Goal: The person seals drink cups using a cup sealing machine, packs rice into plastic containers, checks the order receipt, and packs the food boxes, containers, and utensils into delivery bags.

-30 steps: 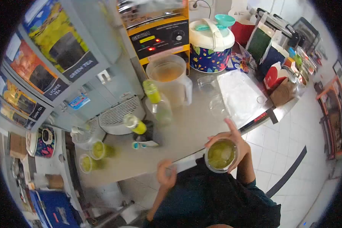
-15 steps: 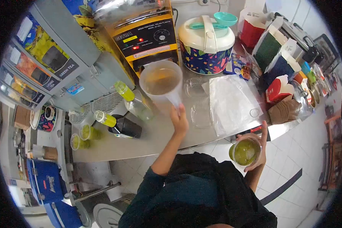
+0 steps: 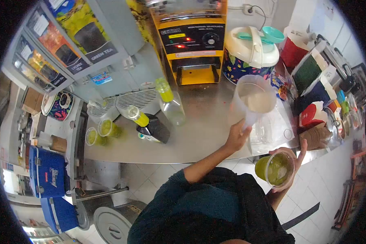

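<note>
the round clear plastic cup of green drink [image 3: 262, 167] sits in the right hand [image 3: 297, 166], at the near right, just off the near edge of the grey metal counter [image 3: 207, 140]. fingers wrap its far and right sides, pressed to the wall, while one digit stands away from it, pointing far. the left hand [image 3: 236, 138] is closed around the handle of the translucent white plastic pitcher [image 3: 239, 103], fingers curled together; the pitcher's body lies beyond them, to the far side.

both vessels look roughly upright, open mouths up; the pitcher's handle points near. i cannot tell whether the pitcher's base touches the counter.

crinkled clear plastic sheeting [image 3: 281, 116] lies between the pitcher and the cup, slightly far of the latter. the red paper box [image 3: 312, 114] and a stack of brown cardboard pieces [image 3: 315, 136] crowd the right hand's far side. behind the pitcher stands the dark blue floral pot with a cream lid [image 3: 236, 67]; farther left, the yellow-and-black sealing machine [image 3: 195, 38].
</note>
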### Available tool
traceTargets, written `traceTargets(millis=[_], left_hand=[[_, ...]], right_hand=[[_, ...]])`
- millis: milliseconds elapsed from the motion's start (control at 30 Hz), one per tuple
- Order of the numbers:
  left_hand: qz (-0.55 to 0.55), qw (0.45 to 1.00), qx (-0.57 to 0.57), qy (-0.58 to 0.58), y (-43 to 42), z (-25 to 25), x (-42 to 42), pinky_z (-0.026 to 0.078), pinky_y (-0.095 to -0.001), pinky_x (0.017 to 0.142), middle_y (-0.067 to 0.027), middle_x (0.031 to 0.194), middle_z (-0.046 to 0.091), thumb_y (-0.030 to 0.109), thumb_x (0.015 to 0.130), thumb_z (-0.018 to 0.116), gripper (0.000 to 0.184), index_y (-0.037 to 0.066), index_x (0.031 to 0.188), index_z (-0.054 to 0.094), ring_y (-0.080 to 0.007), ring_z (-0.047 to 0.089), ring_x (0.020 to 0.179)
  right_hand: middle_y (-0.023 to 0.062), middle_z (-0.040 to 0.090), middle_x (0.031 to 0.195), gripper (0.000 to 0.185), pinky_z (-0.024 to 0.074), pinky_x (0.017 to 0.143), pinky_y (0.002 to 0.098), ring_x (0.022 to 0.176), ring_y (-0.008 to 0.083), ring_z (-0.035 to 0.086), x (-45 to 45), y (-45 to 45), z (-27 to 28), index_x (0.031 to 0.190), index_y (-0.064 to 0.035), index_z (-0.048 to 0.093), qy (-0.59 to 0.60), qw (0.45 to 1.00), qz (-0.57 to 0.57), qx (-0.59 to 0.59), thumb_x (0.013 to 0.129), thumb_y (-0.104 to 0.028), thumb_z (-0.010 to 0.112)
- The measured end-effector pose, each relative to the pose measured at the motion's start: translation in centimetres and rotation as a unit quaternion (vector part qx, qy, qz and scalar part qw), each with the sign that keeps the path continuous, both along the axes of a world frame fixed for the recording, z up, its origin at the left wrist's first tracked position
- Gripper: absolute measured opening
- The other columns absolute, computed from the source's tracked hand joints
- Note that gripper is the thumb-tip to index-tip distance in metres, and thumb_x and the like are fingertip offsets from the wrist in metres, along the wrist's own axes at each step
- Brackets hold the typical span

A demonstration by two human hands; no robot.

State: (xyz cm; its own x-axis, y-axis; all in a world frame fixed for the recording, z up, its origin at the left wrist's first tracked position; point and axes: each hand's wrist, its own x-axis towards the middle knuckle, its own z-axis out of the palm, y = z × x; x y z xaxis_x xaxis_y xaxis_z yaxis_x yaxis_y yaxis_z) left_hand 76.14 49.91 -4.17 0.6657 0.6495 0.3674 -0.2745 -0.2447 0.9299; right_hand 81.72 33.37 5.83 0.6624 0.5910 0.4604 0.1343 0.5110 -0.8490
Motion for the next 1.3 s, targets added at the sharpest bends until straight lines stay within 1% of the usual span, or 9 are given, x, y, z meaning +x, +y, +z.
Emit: traceTargets(millis=[167,367,467,567,667,767,1100,1200,1300], left_hand=[[0.069,0.996,0.050,-0.016,2.8,-1.7,-4.6,0.038,-0.0320,0.080,-0.0133,0.095,0.054,0.017,0.080,0.053,0.025,0.000,0.097,0.050,-0.0210,0.050,0.091],[0.158,0.966,-0.202,0.025,11.9,-7.8,-2.0,0.037,-0.0322,0.085,-0.0118,0.115,0.045,0.017,0.078,0.056,0.044,0.003,0.116,0.037,-0.0234,0.047,0.100],[0.194,0.901,-0.347,-0.174,17.1,-4.8,2.9,0.038,-0.0294,0.084,-0.0128,0.117,0.043,0.017,0.079,0.057,0.048,0.004,0.119,0.033,-0.0219,0.047,0.100],[0.139,0.842,-0.453,-0.256,21.9,-2.4,5.6,0.039,-0.0264,0.079,-0.0091,0.109,0.045,0.018,0.079,0.057,0.045,0.006,0.115,0.033,-0.0166,0.047,0.094],[0.078,0.838,-0.456,-0.290,24.6,-4.8,7.1,0.040,-0.0255,0.075,-0.0045,0.100,0.044,0.021,0.081,0.055,0.039,0.009,0.110,0.033,-0.0118,0.045,0.087],[0.171,0.871,-0.373,-0.271,19.2,-3.0,5.7,0.041,-0.0271,0.071,-0.0014,0.094,0.043,0.025,0.082,0.053,0.033,0.011,0.103,0.033,-0.0103,0.044,0.081],[0.212,0.883,-0.356,-0.219,10.6,-4.5,0.4,0.039,-0.0276,0.074,-0.0011,0.095,0.045,0.026,0.084,0.050,0.027,0.011,0.102,0.036,-0.0110,0.044,0.084],[0.238,0.878,-0.362,-0.205,10.3,-3.8,0.0,0.040,-0.0332,0.082,-0.0056,0.101,0.047,0.018,0.086,0.046,0.024,0.007,0.105,0.036,-0.0167,0.048,0.089],[0.259,0.861,-0.383,-0.210,9.8,-3.3,-0.2,0.040,-0.0275,0.071,-0.0017,0.096,0.046,0.024,0.084,0.050,0.026,0.008,0.101,0.039,-0.0112,0.045,0.083]], right_hand=[[0.0193,0.056,0.086,0.140,0.0478,0.070,0.0370,0.080,0.0290,0.058,-2.7,3.2,0.8,0.129,-0.0045,0.006,0.010,0.999,0.041,-0.001,0.018,-0.030,0.087],[0.0181,0.051,0.096,0.132,0.0454,0.077,0.0351,0.086,0.0258,0.054,-4.9,8.8,0.8,0.130,-0.0100,0.000,-0.018,0.992,0.127,-0.005,0.030,-0.024,0.084],[0.0167,0.049,0.101,0.128,0.0432,0.080,0.0360,0.092,0.0258,0.051,-4.8,11.3,1.2,0.128,-0.0109,-0.003,-0.020,0.990,0.138,-0.007,0.034,-0.023,0.083],[0.0165,0.047,0.103,0.124,0.0433,0.081,0.0358,0.094,0.0254,0.050,-3.0,12.3,2.6,0.126,-0.0109,0.000,-0.065,0.987,0.147,0.002,0.036,-0.027,0.083],[0.0165,0.045,0.104,0.122,0.0438,0.080,0.0356,0.094,0.0256,0.050,-1.1,12.1,4.1,0.126,-0.0093,0.003,-0.051,0.986,0.158,-0.002,0.036,-0.030,0.083],[0.0165,0.046,0.104,0.118,0.0436,0.081,0.0359,0.094,0.0258,0.050,2.0,12.3,5.8,0.125,-0.0086,0.008,-0.072,0.979,0.189,-0.020,0.037,-0.032,0.083],[0.0117,0.043,0.110,0.090,0.0395,0.084,0.0328,0.101,0.0225,0.045,7.4,22.0,9.8,0.116,-0.0030,0.028,-0.343,0.906,0.250,0.010,0.044,-0.022,0.080],[0.0102,0.041,0.112,0.077,0.0393,0.082,0.0314,0.101,0.0205,0.045,6.9,26.2,8.9,0.109,-0.0025,0.038,-0.323,0.905,0.275,0.011,0.047,-0.024,0.078],[0.0123,0.041,0.111,0.073,0.0401,0.080,0.0315,0.097,0.0212,0.047,7.2,30.2,7.6,0.107,-0.0024,0.039,-0.454,0.856,0.244,0.043,0.049,-0.026,0.077]])
